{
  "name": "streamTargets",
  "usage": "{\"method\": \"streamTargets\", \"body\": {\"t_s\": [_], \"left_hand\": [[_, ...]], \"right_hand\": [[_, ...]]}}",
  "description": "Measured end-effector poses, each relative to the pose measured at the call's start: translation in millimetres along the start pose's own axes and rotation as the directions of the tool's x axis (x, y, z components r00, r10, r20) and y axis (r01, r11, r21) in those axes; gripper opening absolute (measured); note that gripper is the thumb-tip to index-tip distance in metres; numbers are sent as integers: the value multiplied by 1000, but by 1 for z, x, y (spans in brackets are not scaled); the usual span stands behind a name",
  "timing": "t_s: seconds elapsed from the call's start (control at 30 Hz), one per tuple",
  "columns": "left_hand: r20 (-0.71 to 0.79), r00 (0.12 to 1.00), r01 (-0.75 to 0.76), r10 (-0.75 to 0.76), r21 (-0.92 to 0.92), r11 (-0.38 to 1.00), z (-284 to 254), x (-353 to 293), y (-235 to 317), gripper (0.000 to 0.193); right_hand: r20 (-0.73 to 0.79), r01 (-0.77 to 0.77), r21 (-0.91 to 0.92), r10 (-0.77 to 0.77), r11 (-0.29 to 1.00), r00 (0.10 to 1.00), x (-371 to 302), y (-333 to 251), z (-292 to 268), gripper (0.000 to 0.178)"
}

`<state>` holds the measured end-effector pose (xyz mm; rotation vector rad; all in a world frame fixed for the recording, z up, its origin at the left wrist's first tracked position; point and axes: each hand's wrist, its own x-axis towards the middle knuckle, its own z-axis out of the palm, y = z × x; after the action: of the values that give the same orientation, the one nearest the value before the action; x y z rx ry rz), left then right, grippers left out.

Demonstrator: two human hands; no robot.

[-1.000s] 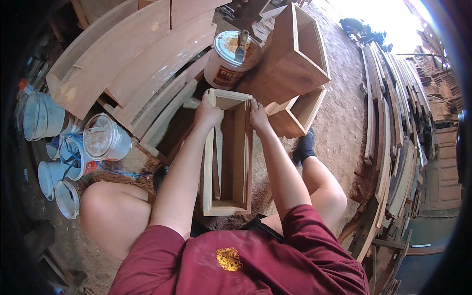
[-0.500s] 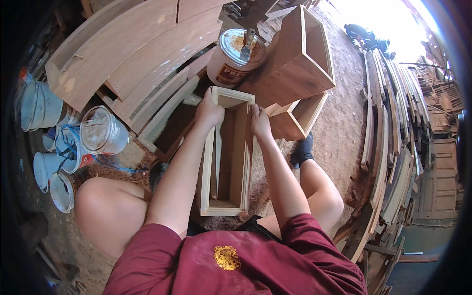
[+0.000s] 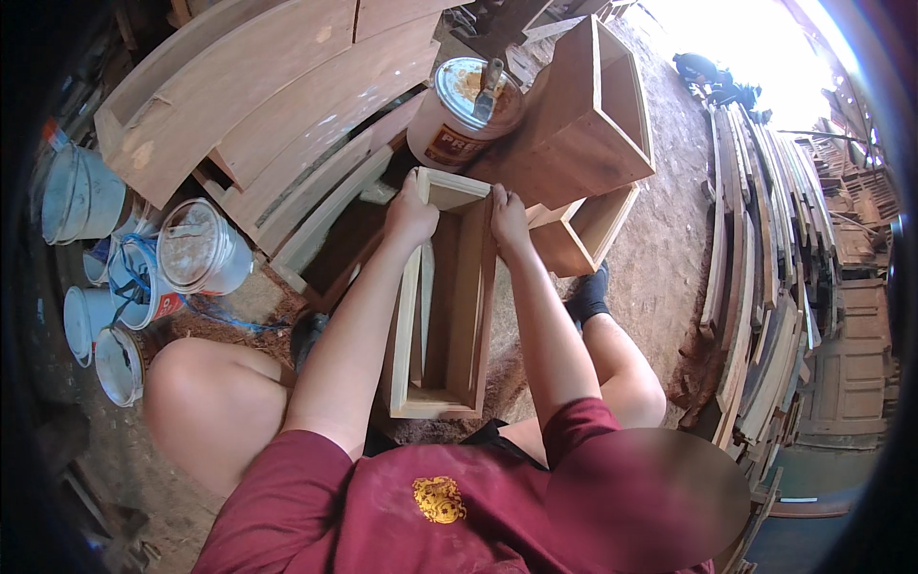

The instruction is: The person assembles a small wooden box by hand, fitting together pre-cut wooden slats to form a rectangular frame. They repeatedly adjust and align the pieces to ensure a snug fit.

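Note:
Between my legs is a long, narrow wooden box (image 3: 473,354), its open side up and its near end close to my lap. My left hand (image 3: 411,216) is closed around the far left corner of its rim. On the far right corner, my right hand (image 3: 510,220) grips the other side, fingers over the edge. Inside the box, a pale strip (image 3: 426,306) runs along the left wall. Just beyond the box stands a white bucket (image 3: 449,134) with a stained lid, and a putty knife (image 3: 488,91) lies on that lid.
Two more open wooden boxes (image 3: 574,124) are stacked at the far right of the bucket. Large wooden panels (image 3: 249,105) lean at the far left. Several white buckets (image 3: 196,249) crowd the left side. Long boards (image 3: 741,287) are piled along the right, beside a dirt floor (image 3: 660,258).
Both hands keep their hold on the box, which has barely moved. The surroundings have shifted slightly in the view. A blurred patch now covers my right shoulder.

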<state>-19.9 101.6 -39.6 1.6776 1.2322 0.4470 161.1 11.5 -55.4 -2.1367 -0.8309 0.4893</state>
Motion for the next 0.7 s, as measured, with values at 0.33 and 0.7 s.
{"method": "streamTargets", "body": {"t_s": [0.33, 0.7], "left_hand": [[-43, 999, -7, 7, -17, 1000, -3, 1, -10, 80], [-8, 1000, 28, -28, -6, 1000, -7, -4, -4, 80]], "right_hand": [[16, 21, 29, -22, 999, 1000, -29, -3, 2, 61], [38, 11, 140, -16, 990, 999, -30, -9, -2, 57]]}}
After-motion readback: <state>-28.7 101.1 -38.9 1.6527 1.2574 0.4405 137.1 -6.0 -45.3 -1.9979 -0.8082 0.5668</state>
